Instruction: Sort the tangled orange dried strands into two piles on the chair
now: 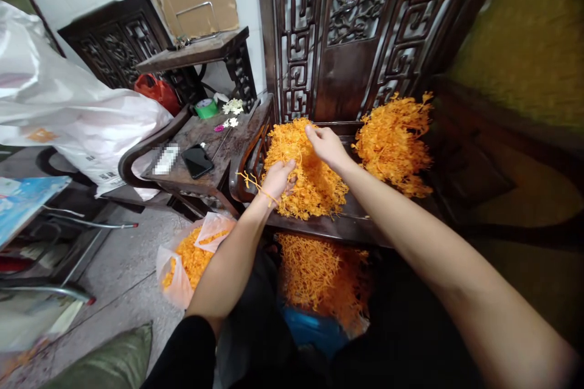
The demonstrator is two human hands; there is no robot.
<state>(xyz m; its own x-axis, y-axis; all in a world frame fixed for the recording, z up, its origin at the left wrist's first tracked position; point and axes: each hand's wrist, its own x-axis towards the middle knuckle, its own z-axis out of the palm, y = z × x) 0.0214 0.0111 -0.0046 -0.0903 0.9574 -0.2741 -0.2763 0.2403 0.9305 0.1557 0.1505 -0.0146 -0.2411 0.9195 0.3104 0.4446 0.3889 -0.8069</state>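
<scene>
My left hand (278, 182) is closed over the front of a heap of orange plastic flower stems (314, 191) on the dark wooden seat. A thin orange branched sprig (253, 183) sticks out past my left wrist and appears to run from that hand. Just up and right, my right hand (327, 146) hovers at the heap with its thumb against the curled fingers. Whatever it pinches is hidden. A second orange bunch (395, 146) lies to the right on the same seat.
Below the seat, more orange stems (314, 270) fill a container beside a blue bag (314, 328). A pale plastic bag (182, 292) of orange pieces stands on the floor. The side table (182, 137) bears a phone (198, 161) and green tape (206, 109). A carved backrest (349, 82) rises behind.
</scene>
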